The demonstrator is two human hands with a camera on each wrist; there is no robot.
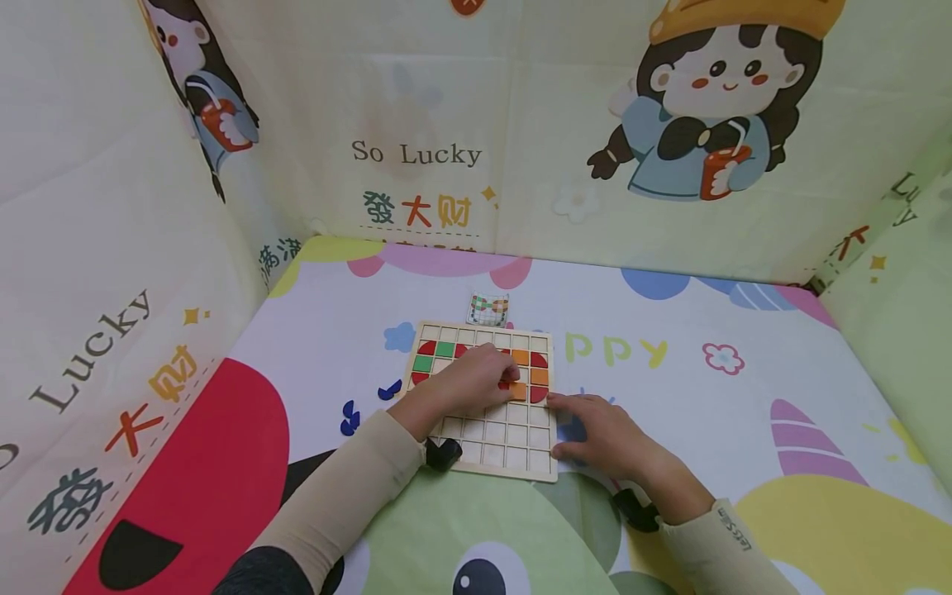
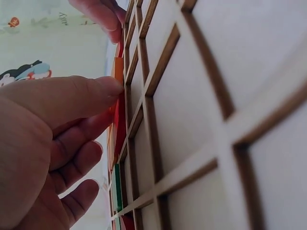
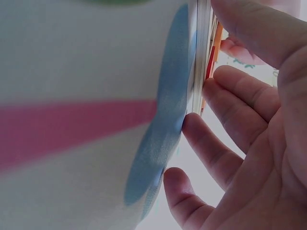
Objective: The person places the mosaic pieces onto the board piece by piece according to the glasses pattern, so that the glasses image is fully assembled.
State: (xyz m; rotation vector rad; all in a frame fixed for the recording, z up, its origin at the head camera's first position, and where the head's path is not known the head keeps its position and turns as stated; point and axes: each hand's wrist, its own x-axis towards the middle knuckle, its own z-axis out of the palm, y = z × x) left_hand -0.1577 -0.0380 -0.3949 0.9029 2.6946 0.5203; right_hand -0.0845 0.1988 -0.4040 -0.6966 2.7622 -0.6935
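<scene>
A wooden grid board (image 1: pixel 494 455) lies on the printed tablecloth, with red, green and orange pieces set in its upper rows. My left hand (image 1: pixel 476 378) reaches over the middle of the board. In the left wrist view its thumb and forefinger pinch at a red piece (image 2: pixel 120 117), low against the grid. Right beside those fingers in the head view is an orange tile (image 1: pixel 518 392). My right hand (image 1: pixel 606 436) rests at the board's right edge, fingers loosely extended; the right wrist view shows fingertips (image 3: pixel 193 123) along that edge.
A small pattern card (image 1: pixel 488 310) lies just beyond the board's far edge. Several dark blue curved pieces (image 1: pixel 349 418) are scattered left of the board. A printed cloth wall (image 1: pixel 535 223) rises behind the table, with more cloth at both sides.
</scene>
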